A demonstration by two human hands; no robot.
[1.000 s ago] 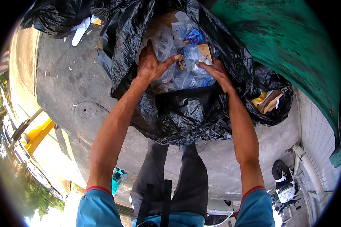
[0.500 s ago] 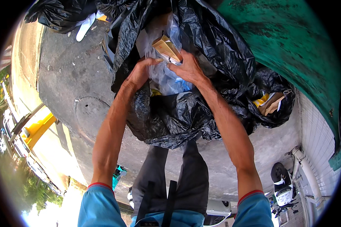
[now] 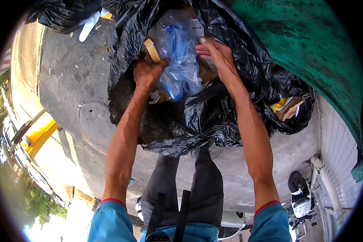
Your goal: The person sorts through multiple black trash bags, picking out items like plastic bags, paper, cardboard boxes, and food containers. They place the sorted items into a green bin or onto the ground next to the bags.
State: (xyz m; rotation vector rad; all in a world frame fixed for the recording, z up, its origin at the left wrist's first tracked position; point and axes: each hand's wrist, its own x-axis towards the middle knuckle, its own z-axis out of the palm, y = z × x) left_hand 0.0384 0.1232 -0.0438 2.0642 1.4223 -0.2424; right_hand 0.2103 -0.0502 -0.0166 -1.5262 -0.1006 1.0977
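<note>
A large black garbage bag (image 3: 197, 117) lies wide open in front of me, with both my hands inside its mouth. At the left side, my left hand (image 3: 147, 73) is closed on a small tan cardboard box (image 3: 152, 51); some of its fingers are hidden. My right hand (image 3: 218, 56) is on the other side, its fingers stretched out toward the middle and nothing seen in them. Between the hands is a clear plastic bag (image 3: 181, 74) with blue pieces in or under it. A piece with a printed white label (image 3: 197, 28) sits just beyond the right hand.
A smaller black bag (image 3: 290, 121) with cardboard and yellow wrapping stands at the right, below a big green container (image 3: 306, 48). More black bags (image 3: 64, 18) and a white shoe-sole-shaped piece (image 3: 88, 27) are at the far left. A scooter (image 3: 301, 197) stands at lower right.
The cardboard box has gone from between my hands to the left, into my left hand. My right hand has let go and moved right. More of the clear and blue plastic shows.
</note>
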